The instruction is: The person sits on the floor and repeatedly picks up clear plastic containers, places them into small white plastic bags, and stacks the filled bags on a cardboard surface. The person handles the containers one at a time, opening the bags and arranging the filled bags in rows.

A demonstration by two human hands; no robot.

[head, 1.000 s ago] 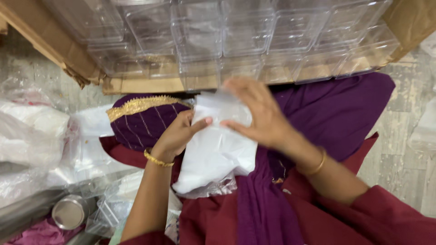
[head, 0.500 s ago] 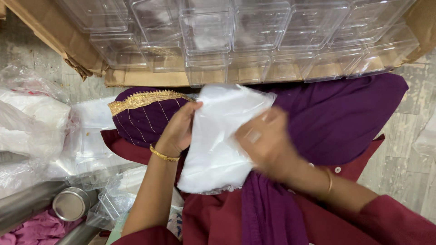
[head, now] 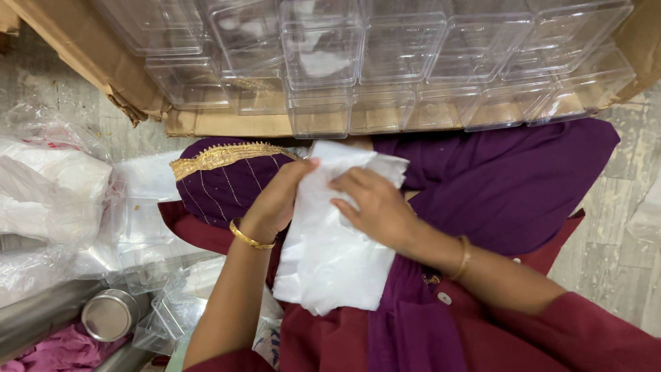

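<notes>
The left hand (head: pixel 275 203) had its fingers closed on the left edge of a white plastic packet (head: pixel 337 255), thumb tip near the packet's top. The right hand (head: pixel 375 210) lay flat on the packet's upper face, fingers together and pressing down, not pinching. The packet rested on the person's lap, over purple cloth (head: pixel 509 186) and maroon cloth.

To my eye the packet was being smoothed or folded; that would go best with the left hand anchoring the edge while the right palm swept outward, since the slick film could slide on the cloth.

At twelve o'clock from the hands, clear plastic boxes (head: pixel 323 62) stood packed in rows inside a brown cardboard carton (head: pixel 220 124); most looked empty, though one seemed to hold something white. At eight o'clock a round steel tin (head: pixel 110 315) lay on its side, contents not visible. At nine o'clock sat bags of white material (head: pixel 51 186).
</notes>
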